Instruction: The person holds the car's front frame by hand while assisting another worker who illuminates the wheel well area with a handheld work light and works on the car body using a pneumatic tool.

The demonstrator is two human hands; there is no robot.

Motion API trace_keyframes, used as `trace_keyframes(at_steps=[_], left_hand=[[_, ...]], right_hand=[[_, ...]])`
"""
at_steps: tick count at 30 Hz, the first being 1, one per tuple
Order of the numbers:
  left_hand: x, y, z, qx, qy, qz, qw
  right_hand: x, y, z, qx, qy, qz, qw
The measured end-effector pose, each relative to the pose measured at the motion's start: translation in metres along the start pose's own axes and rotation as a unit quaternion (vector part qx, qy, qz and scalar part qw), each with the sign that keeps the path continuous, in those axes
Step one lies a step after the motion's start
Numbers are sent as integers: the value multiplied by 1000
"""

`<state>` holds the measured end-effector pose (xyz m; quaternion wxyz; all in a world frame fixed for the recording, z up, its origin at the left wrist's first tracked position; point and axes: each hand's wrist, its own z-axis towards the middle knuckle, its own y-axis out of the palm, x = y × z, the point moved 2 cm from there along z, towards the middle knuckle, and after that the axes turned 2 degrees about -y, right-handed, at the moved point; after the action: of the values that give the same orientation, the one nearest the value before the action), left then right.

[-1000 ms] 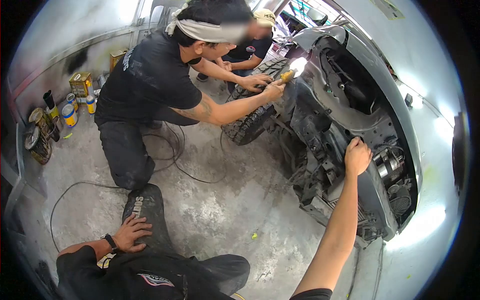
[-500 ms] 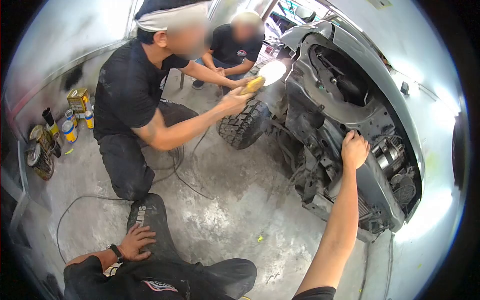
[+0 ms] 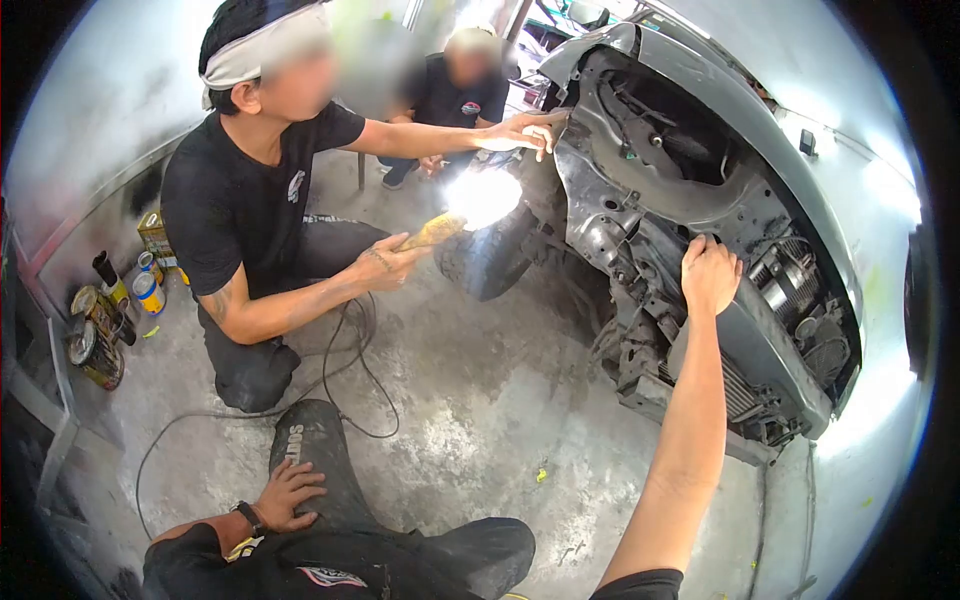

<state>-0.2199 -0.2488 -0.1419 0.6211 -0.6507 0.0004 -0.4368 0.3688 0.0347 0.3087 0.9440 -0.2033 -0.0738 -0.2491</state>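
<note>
My right hand (image 3: 711, 275) reaches forward, its fingers curled over the edge of a grey crossmember (image 3: 757, 345) at the front of a stripped car body. What the fingertips touch behind that edge is hidden. On the thigh of my dark trousers (image 3: 325, 450) rests my left hand (image 3: 290, 494), fingers spread, holding nothing. Ahead, a co-worker in a black shirt holds a lit work lamp (image 3: 436, 232) by its yellow handle. This person's other hand (image 3: 525, 133) touches the edge of the car's inner fender (image 3: 585, 185).
A tyre (image 3: 487, 255) stands below the fender. The lamp's black cable (image 3: 375, 385) loops across the concrete floor. Paint tins (image 3: 97, 352) stand along the left wall. A second person (image 3: 455, 95) crouches at the back. A radiator (image 3: 728, 388) sits low in the car's front.
The co-worker has lowered the lamp leftward, away from the car, and now holds it one-handed, the other hand reaching onto the fender edge. My hands keep their places; the view has shifted slightly.
</note>
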Motion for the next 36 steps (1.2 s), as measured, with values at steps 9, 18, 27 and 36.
trace_keyframes(at_steps=[9,18,27,36], left_hand=[[2,-2,0,1,-1,-1,1000],[1,0,0,-1,-1,-3,1000],[1,1,0,6,4,-5,1000],[6,-4,4,1,-1,-2,1000]], right_hand=[[0,0,-1,11,-1,-3,1000],[-1,-4,0,-12,14,-1,1000],[0,-2,-2,-5,10,4,1000],[-1,-2,0,-23,18,9,1000]])
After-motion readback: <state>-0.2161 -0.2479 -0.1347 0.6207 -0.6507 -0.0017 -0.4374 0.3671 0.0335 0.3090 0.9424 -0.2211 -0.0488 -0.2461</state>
